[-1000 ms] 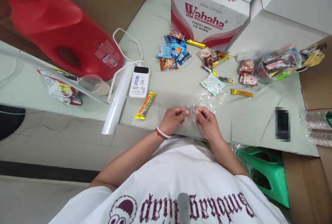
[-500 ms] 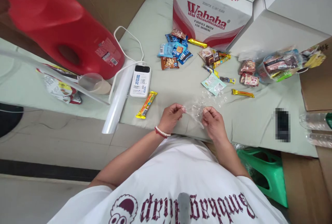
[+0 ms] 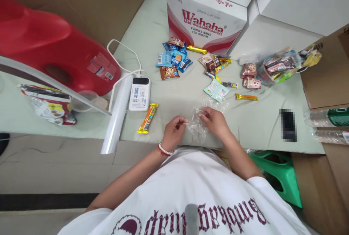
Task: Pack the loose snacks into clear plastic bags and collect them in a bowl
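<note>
The right hand (image 3: 214,121) pinches clear film (image 3: 196,128); left hand (image 3: 173,132) fingers narrow, hold unconfirmed; uneven pulling could tear the film.

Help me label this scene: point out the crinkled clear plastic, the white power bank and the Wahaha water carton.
Crinkled clear plastic (image 3: 198,129), head view: its rumpled middle.
White power bank (image 3: 139,95), head view: its printed face.
Wahaha water carton (image 3: 203,23), head view: its printed front panel.
</note>
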Available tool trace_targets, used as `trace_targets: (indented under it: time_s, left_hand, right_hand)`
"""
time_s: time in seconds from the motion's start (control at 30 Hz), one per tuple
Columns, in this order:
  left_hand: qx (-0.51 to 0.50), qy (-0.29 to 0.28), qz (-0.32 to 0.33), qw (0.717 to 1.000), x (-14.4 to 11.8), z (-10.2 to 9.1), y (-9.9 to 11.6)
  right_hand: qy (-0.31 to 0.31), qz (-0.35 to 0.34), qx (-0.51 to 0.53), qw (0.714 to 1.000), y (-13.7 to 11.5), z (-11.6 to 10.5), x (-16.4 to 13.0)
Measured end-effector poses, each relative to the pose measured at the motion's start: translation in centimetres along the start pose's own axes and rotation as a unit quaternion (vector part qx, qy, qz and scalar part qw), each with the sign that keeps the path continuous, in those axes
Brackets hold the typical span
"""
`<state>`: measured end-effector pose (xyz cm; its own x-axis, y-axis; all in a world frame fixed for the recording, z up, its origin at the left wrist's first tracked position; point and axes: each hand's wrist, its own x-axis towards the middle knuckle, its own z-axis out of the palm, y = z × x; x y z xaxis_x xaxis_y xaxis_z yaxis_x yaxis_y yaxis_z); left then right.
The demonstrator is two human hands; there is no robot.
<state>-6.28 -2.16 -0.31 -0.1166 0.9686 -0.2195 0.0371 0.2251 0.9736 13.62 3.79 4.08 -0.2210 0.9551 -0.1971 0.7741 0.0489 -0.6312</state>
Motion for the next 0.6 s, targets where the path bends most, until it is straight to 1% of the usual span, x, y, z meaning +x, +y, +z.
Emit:
trace_targets:
  time_s: [0.03, 0.1, 0.13, 0.17, 0.2, 0.23, 0.3, 0.33, 0.37, 0.4, 0.47, 0.5, 0.53, 0.6]
  left_hand:
    - [0.013, 0.029, 0.004, 0.999, 0.1, -0.1, 0.1]
    - [0.047, 0.094, 0.027, 0.994, 0.8, -0.2, 0.6]
    - [0.073, 0.114, 0.041, 0.990, 1.3, -0.2, 0.9]
    - [0.104, 0.118, 0.050, 0.986, 2.0, -0.1, 1.3]
    - [0.136, 0.101, 0.050, 0.984, 2.8, -0.1, 1.7]
    - [0.159, 0.069, 0.039, 0.984, 3.7, 0.0, 2.1]
    - [0.170, -0.001, 0.015, 0.985, 5.3, 0.0, 2.4]
    - [0.159, -0.019, 0.011, 0.987, 5.9, -0.1, 2.4]
    - [0.142, -0.016, 0.014, 0.990, 6.3, -0.3, 2.3]
    - [0.123, 0.009, 0.022, 0.992, 6.6, -0.6, 2.0]
    - [0.093, 0.083, 0.030, 0.992, 6.7, -1.2, 1.4]
    - [0.086, 0.113, 0.027, 0.990, 6.5, -1.5, 1.1]
    - [0.084, 0.132, 0.024, 0.987, 6.3, -1.8, 0.8]
    - [0.089, 0.138, 0.019, 0.986, 5.7, -2.0, 0.5]
  right_hand:
    - [-0.014, -0.004, -0.017, 1.000, -0.5, 0.6, 0.6]
    - [-0.014, -0.039, -0.042, 0.998, -1.2, 1.5, 1.4]
    - [-0.010, -0.065, -0.046, 0.997, -1.5, 1.8, 1.6]
    - [-0.009, -0.089, -0.044, 0.995, -1.7, 2.0, 1.8]
    - [-0.010, -0.109, -0.034, 0.993, -1.8, 2.1, 1.8]
    - [-0.006, -0.123, -0.017, 0.992, -1.8, 2.0, 1.9]
    - [0.024, -0.123, 0.034, 0.992, -1.3, 1.4, 1.8]
    - [0.053, -0.105, 0.065, 0.991, -0.9, 0.9, 1.6]
    - [0.089, -0.077, 0.095, 0.988, -0.1, 0.4, 1.3]
    - [0.125, -0.042, 0.123, 0.984, 0.7, -0.1, 0.9]
    - [0.179, 0.036, 0.164, 0.969, 3.0, -1.2, -0.6]
    - [0.185, 0.071, 0.178, 0.964, 4.1, -1.7, -1.6]
    - [0.172, 0.100, 0.186, 0.962, 5.2, -2.2, -2.7]
    - [0.109, 0.127, 0.179, 0.969, 6.9, -3.2, -4.6]
